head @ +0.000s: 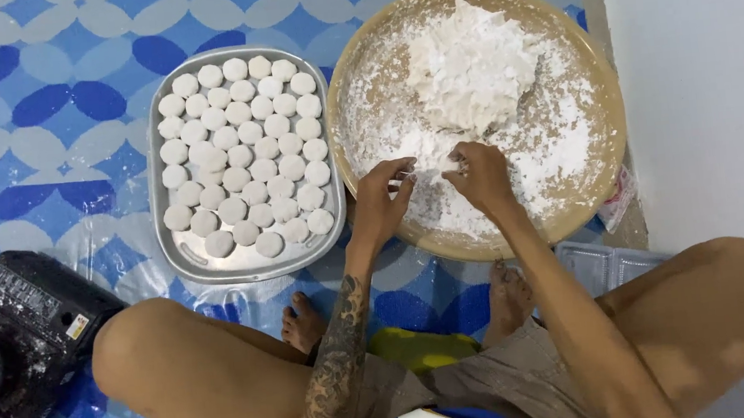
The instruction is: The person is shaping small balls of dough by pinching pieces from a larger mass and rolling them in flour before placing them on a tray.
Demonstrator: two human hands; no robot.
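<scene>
Fingers of left hand (382, 201) and right hand (481, 176) curl together, pinching a small white dough bit (448, 164) over floury round tray (601, 87); crumbly dough heap (472, 67) behind.

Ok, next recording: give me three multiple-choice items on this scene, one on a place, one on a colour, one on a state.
1. Where does the metal tray of white dough balls lie?
A. left of the round basin
B. inside the basin
C. on the person's lap

2. What colour is the floor mat?
A. red and black
B. blue and white
C. plain green

3. What are the hands doing?
A. resting on the knees
B. lifting the tray
C. together in the floury basin

Answers:
1 A, the tray sits beside the round basin, on its left in the picture.
2 B, blue shapes on a white pattern.
3 C, the left hand and right hand meet over the flour at the near side of the dough heap.
</scene>
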